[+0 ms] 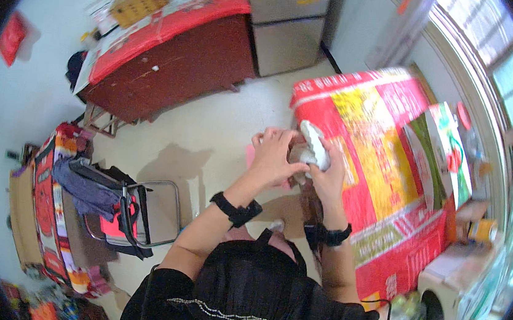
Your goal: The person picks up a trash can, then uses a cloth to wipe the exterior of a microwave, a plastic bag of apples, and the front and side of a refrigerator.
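Note:
In front of my body I hold a small item with a thick white edge, apparently a shoe with its pale sole facing right. My right hand grips the white side, thumb below and fingers behind. The curved fingers and thumb of my left hand close around the greyish other side, partly hiding it. Something pink shows behind my left hand, too covered to name. Both wrists wear black bands.
A table under a red and yellow printed cover stands close at my right. A folding chair with clothes over it is at left. Farther off are a dark red cabinet bearing a woven box, and a refrigerator.

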Demonstrator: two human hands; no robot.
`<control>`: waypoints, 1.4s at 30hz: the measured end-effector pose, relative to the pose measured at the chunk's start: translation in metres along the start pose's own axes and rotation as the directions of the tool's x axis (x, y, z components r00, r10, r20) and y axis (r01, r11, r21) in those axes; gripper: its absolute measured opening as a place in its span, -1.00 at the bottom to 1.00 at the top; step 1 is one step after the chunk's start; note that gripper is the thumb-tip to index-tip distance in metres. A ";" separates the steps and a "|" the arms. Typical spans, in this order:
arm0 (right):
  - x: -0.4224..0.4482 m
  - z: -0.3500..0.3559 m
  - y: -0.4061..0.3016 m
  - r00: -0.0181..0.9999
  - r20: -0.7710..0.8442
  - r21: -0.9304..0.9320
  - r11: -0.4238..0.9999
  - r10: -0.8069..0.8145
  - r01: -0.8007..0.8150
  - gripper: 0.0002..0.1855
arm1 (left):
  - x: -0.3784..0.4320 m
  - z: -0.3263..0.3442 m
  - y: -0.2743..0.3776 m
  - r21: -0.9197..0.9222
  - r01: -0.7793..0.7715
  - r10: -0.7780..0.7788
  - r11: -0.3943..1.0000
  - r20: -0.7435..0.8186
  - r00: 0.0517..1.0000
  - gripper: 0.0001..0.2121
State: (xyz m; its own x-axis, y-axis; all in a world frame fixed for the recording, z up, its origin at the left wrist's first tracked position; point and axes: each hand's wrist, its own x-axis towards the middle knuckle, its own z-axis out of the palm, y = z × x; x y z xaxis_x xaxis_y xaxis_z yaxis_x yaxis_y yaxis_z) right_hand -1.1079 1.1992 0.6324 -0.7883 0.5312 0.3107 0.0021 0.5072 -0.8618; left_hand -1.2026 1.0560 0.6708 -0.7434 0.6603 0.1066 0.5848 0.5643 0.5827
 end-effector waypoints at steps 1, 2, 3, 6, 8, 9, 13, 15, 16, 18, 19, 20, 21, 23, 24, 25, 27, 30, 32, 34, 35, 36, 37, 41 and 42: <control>0.002 0.014 0.000 0.999 0.030 0.097 0.994 0.042 -0.045 -0.34 | -0.002 -0.006 -0.006 -0.022 0.089 -0.088 0.996 0.031 0.996 -0.32; 0.006 0.028 -0.002 0.994 0.064 0.190 0.977 0.084 -0.095 -0.33 | -0.003 -0.013 -0.016 -0.027 0.097 -0.096 0.995 0.038 0.995 -0.35; 0.009 0.041 -0.005 0.986 0.107 0.274 0.949 0.130 -0.155 -0.31 | -0.006 -0.019 -0.028 -0.034 0.107 -0.105 0.994 0.052 0.993 -0.39; 0.023 0.070 -0.032 0.882 0.378 0.509 0.732 0.282 -0.453 -0.37 | -0.009 -0.037 -0.064 0.010 0.068 -0.068 0.998 -0.018 0.998 -0.49; 0.031 0.102 -0.039 0.887 0.409 0.587 0.682 0.214 -0.435 -0.55 | -0.007 -0.053 -0.089 0.043 0.023 -0.019 0.999 -0.082 0.996 -0.60; 0.037 0.119 -0.035 0.892 0.397 0.596 0.678 0.218 -0.431 -0.59 | -0.004 -0.056 -0.106 0.048 0.035 -0.029 0.998 -0.132 0.991 -0.62; 0.073 0.182 -0.033 0.901 0.281 0.698 0.574 0.330 -0.428 -0.76 | 0.019 -0.084 -0.181 -0.023 0.135 -0.137 0.991 -0.249 0.959 -0.72; 0.097 0.214 -0.027 0.901 0.213 0.772 0.500 0.378 -0.393 -0.78 | 0.034 -0.111 -0.224 -0.291 0.151 -0.225 0.945 -0.239 0.945 -0.78; 0.110 0.229 -0.045 0.870 0.200 0.791 0.450 0.450 -0.414 -0.77 | 0.041 -0.126 -0.250 -0.504 0.133 -0.270 0.853 -0.209 0.940 -0.80; 0.132 0.268 -0.058 0.839 0.235 0.791 0.406 0.490 -0.458 -0.77 | 0.059 -0.155 -0.296 -0.782 0.082 -0.290 0.617 -0.130 0.948 -0.82; 0.142 0.284 -0.062 0.819 0.246 0.790 0.383 0.518 -0.479 -0.77 | 0.069 -0.169 -0.313 -0.860 0.060 -0.266 0.507 -0.090 0.960 -0.84; 0.152 0.308 -0.044 0.828 0.262 0.781 0.394 0.495 -0.483 -0.77 | 0.077 -0.182 -0.328 -0.922 0.044 -0.241 0.384 -0.054 0.969 -0.84; 0.160 0.330 -0.043 0.833 0.223 0.702 0.509 0.506 -0.498 -0.74 | 0.084 -0.196 -0.342 -0.927 0.047 -0.231 0.373 -0.043 0.972 -0.83; 0.170 0.370 -0.042 0.845 0.148 0.497 0.700 0.513 -0.512 -0.68 | 0.096 -0.220 -0.369 -0.936 0.052 -0.208 0.349 -0.023 0.978 -0.81; 0.173 0.388 -0.042 0.843 0.189 0.456 0.715 0.504 -0.529 -0.55 | 0.104 -0.229 -0.382 -0.927 0.059 -0.216 0.370 -0.024 0.976 -0.81; 0.175 0.406 -0.042 0.877 0.145 0.392 0.788 0.457 -0.475 -0.52 | 0.110 -0.238 -0.393 -0.940 0.078 -0.208 0.332 0.008 0.978 -0.80; 0.173 0.442 -0.044 0.933 0.074 0.244 0.901 0.352 -0.359 -0.47 | 0.118 -0.250 -0.412 -0.959 0.122 -0.191 0.257 0.074 0.979 -0.77; 0.180 0.465 -0.108 0.772 0.472 0.454 0.633 0.426 -0.627 -0.23 | 0.131 -0.250 -0.442 -0.933 0.169 -0.269 0.319 0.082 0.960 -0.73; 0.190 0.484 -0.094 0.692 0.635 0.581 0.378 0.344 -0.721 -0.19 | 0.146 -0.248 -0.442 -0.930 0.217 -0.238 0.297 0.148 0.960 -0.70; 0.206 0.491 -0.087 0.659 0.746 0.649 0.113 0.102 -0.752 -0.24 | 0.159 -0.259 -0.432 -0.890 0.325 -0.222 0.319 0.263 0.939 -0.66; 0.214 0.496 -0.086 0.676 0.730 0.670 0.086 0.099 -0.737 -0.23 | 0.168 -0.260 -0.432 -0.893 0.304 -0.204 0.333 0.246 0.948 -0.67; 0.220 0.500 -0.083 0.694 0.713 0.692 0.054 0.104 -0.720 -0.22 | 0.177 -0.258 -0.433 -0.893 0.289 -0.184 0.346 0.238 0.954 -0.68; 0.227 0.505 -0.082 0.710 0.697 0.712 0.013 0.104 -0.702 -0.20 | 0.187 -0.258 -0.436 -0.889 0.277 -0.168 0.364 0.230 0.959 -0.68; 0.260 0.511 -0.075 0.735 0.663 0.745 -0.029 0.141 -0.666 -0.16 | 0.237 -0.262 -0.443 -0.928 0.236 -0.154 0.290 0.198 0.968 -0.77; 0.271 0.510 -0.070 0.744 0.659 0.750 -0.016 0.110 -0.662 -0.15 | 0.251 -0.265 -0.439 -0.929 0.224 -0.164 0.295 0.182 0.969 -0.78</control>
State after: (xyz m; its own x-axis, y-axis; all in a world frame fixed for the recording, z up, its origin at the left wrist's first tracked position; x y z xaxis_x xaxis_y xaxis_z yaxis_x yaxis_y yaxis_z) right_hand -1.6356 0.9615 0.5726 -0.9918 0.0034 -0.1277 0.0603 -0.8686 -0.4919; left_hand -1.7317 0.8430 0.6550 -0.7576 0.6378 -0.1391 -0.2960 -0.1457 0.9440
